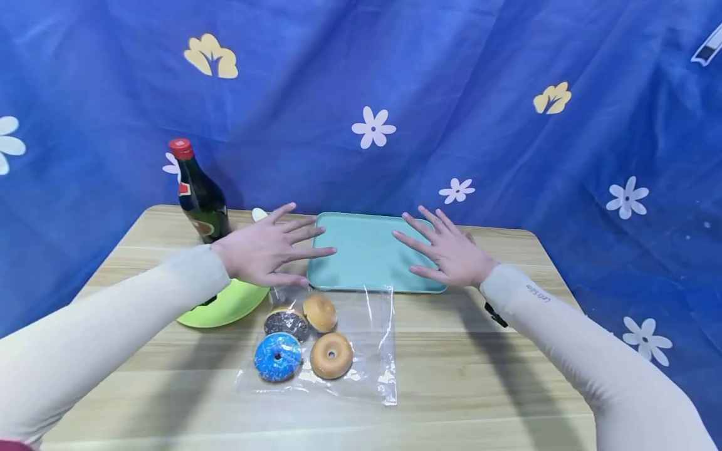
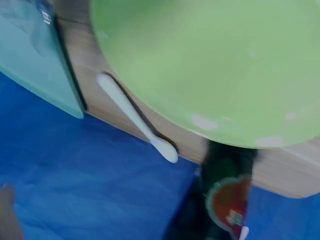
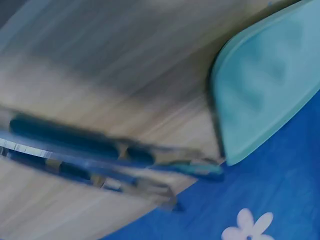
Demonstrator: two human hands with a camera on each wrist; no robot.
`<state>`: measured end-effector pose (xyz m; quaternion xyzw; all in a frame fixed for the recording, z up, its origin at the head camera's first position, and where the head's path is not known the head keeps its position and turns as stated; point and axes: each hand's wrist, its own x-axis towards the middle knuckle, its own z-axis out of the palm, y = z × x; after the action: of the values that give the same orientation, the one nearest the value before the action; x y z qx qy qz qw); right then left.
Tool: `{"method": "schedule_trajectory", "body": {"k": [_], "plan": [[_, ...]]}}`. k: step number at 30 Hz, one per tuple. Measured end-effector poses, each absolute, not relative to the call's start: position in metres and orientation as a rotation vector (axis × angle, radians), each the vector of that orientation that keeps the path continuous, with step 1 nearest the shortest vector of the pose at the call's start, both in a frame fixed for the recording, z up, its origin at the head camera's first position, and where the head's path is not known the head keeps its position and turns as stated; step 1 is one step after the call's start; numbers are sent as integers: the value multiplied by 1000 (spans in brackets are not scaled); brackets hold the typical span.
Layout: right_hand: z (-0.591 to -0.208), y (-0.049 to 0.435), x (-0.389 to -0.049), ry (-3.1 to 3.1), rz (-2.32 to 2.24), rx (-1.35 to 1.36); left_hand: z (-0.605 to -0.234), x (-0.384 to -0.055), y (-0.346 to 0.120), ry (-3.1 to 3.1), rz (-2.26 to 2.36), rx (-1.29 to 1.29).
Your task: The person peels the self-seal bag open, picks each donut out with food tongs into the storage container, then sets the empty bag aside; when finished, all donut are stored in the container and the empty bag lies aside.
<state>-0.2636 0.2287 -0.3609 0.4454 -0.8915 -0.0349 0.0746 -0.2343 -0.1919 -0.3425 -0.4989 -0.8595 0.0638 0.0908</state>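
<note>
My left hand [image 1: 265,250] is spread in the air between the green plate [image 1: 239,305] and the teal tray [image 1: 361,250], its fingertips over the tray's left edge. Fingers apart, my right hand [image 1: 454,250] hovers at the tray's right side. Both hands hold nothing. Nearer me lies a clear plastic bag [image 1: 372,351] with a blue doughnut [image 1: 277,357], a plain doughnut [image 1: 331,355], another light-brown doughnut [image 1: 319,312] and a dark-topped one [image 1: 286,324] in it. A white spoon [image 2: 131,114] lies between plate and tray, mostly hidden by my left hand in the head view.
A dark bottle [image 1: 204,197] with a red cap stands at the back left, behind the plate. Blurred tongs [image 3: 100,145] with dark teal grips lie right of the tray, mostly hidden in the head view. A blue patterned cloth [image 1: 316,94] hangs behind the wooden table [image 1: 451,363].
</note>
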Motion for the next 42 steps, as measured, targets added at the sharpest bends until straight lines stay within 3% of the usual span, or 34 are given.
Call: {"method": "schedule_trajectory", "body": {"k": [13, 20, 42], "plan": [[-375, 175, -240, -2972, 412, 1370, -348, -230, -139, -3054, -305, -1357], [-374, 162, -238, -3013, 388, 1345, -357, -243, -128, -3124, -648, -1388], [-381, 166, -227, -2947, 325, 1389, -385, -232, -112, -3062, -967, -1354]]}}
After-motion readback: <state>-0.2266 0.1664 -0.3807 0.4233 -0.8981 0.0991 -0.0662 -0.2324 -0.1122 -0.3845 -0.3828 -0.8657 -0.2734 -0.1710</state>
